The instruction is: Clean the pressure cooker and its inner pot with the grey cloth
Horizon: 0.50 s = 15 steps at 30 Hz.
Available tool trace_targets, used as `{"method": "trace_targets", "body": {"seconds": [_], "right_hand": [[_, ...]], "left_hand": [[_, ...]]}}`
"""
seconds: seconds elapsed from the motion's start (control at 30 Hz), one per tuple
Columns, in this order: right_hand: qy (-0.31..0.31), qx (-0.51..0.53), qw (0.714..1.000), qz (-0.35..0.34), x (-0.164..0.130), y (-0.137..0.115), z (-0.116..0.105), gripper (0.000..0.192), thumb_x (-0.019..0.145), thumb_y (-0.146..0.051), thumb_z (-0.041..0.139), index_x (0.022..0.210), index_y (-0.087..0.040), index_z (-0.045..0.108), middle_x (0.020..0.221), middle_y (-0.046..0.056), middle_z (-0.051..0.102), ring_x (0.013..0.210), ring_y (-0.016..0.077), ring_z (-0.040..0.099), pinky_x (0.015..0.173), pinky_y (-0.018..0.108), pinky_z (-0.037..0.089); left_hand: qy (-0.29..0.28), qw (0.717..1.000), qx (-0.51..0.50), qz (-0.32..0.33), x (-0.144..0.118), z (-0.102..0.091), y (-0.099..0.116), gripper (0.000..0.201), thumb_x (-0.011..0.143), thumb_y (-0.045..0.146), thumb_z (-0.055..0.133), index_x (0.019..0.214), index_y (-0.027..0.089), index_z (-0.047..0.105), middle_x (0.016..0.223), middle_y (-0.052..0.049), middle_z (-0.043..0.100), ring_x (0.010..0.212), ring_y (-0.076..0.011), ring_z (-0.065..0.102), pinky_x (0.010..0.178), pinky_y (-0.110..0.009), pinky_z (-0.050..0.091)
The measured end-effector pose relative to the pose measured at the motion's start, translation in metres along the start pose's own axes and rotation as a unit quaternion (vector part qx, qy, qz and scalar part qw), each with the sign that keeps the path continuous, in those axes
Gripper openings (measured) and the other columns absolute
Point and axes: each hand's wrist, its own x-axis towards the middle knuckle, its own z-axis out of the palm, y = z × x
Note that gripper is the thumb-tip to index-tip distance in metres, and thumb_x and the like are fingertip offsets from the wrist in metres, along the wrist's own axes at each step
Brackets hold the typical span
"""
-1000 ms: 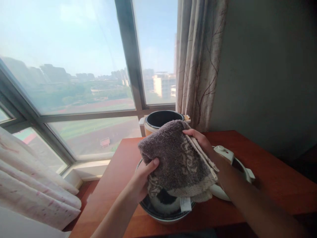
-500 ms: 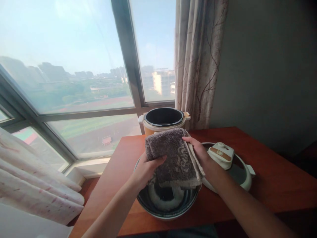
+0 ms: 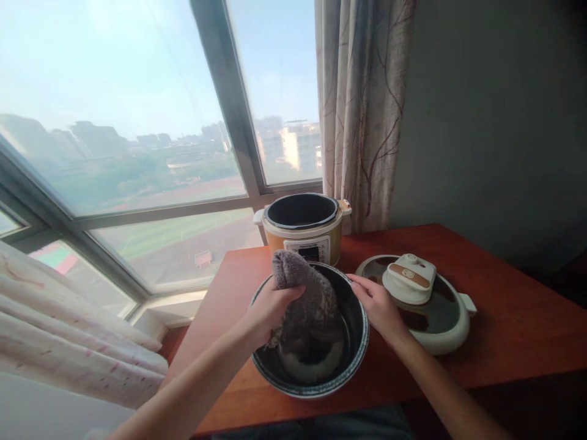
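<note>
daylight from a wide window falls on a red-brown wooden bench (image 3: pixel 504 318) set in the corner beside a patterned curtain (image 3: pixel 362 110); only the head view is on hand. near the front edge stands a dark inner pot (image 3: pixel 355 357), and a grey towel (image 3: pixel 305 299) is bunched inside it, its top rising above the rim. the left hand (image 3: pixel 268 308) comes in from the lower left, forearm angled up, wrist bent, its grip closed on the towel's upper fold. the right hand (image 3: pixel 378 305) reaches across from the lower right, fingers spread flat over the pot's right rim, grip loose and holding nothing, only touching. the pot sits close to the bench edge, so a hard push with the cloth could likely slide or tip it toward the person if the steadying hand slips. behind stands the pressure cooker base (image 3: pixel 305 229), open-topped; its lid (image 3: pixel 419 302) lies just right of the pot, near enough for an elbow to knock.
</note>
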Motion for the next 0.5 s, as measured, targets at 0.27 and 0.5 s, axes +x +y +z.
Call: {"method": "trace_targets", "body": {"seconds": [0.27,0.5], "right_hand": [[0.016,0.14,0.989,0.042,-0.001,-0.003,0.01,0.043,0.08,-0.048,0.066,0.109,-0.018,0.077,0.109,0.011,0.078,0.106,0.0308,0.071,0.097,0.043,0.052],[0.013,0.224,0.972,0.076,-0.002,-0.004,0.016,0.046,0.074,-0.049,0.074,0.107,-0.017,0.077,0.1,0.011,0.079,0.098,0.0297,0.072,0.094,0.042,0.053]], "left_hand": [[-0.162,0.966,0.202,-0.012,0.025,0.066,-0.041,0.035,0.072,0.018,0.065,0.106,0.01,0.07,0.087,-0.007,0.072,0.085,-0.0233,0.065,0.076,-0.031,0.052],[-0.172,0.919,0.354,0.031,0.026,0.073,-0.046,0.053,0.067,0.009,0.061,0.12,0.012,0.063,0.104,-0.011,0.072,0.096,-0.0264,0.067,0.083,-0.033,0.054]]}}
